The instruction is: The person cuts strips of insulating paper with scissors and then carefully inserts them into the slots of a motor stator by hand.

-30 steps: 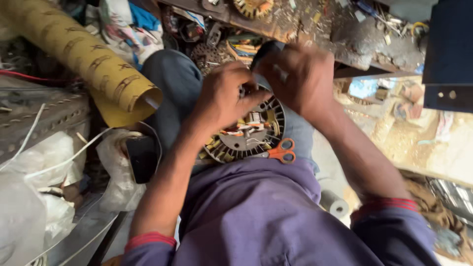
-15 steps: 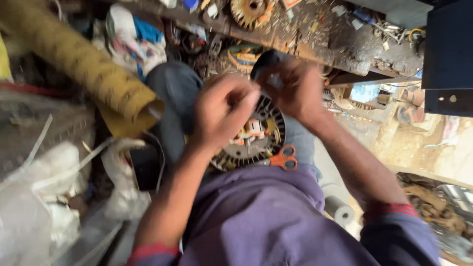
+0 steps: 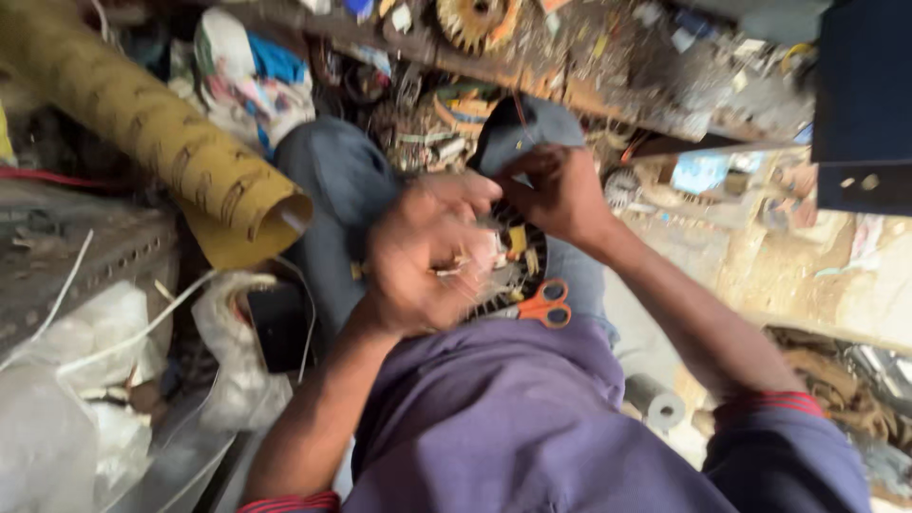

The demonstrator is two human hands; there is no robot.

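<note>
A round motor stator (image 3: 518,261) with copper windings and yellow insulation lies on my lap, mostly hidden under my hands. My left hand (image 3: 427,256) is curled over its left side, fingers closed around thin pale strands or wire ends. My right hand (image 3: 556,195) presses on the stator's upper edge with bent fingers. Orange-handled scissors (image 3: 543,304) lie on my lap just below the stator, touching its rim. The frame is blurred, so the fine parts under the fingers are unclear.
A large yellow rolled sheet (image 3: 161,152) slants down at the left. White plastic bags (image 3: 57,418) and cords lie at lower left. A cluttered shelf (image 3: 589,66) with a gear and scraps runs along the top. A small tape roll (image 3: 655,404) sits at lower right.
The view has shifted and blurred. My left hand slid down and left over the stator, pulling at the strands. My right hand stayed on the upper edge.
</note>
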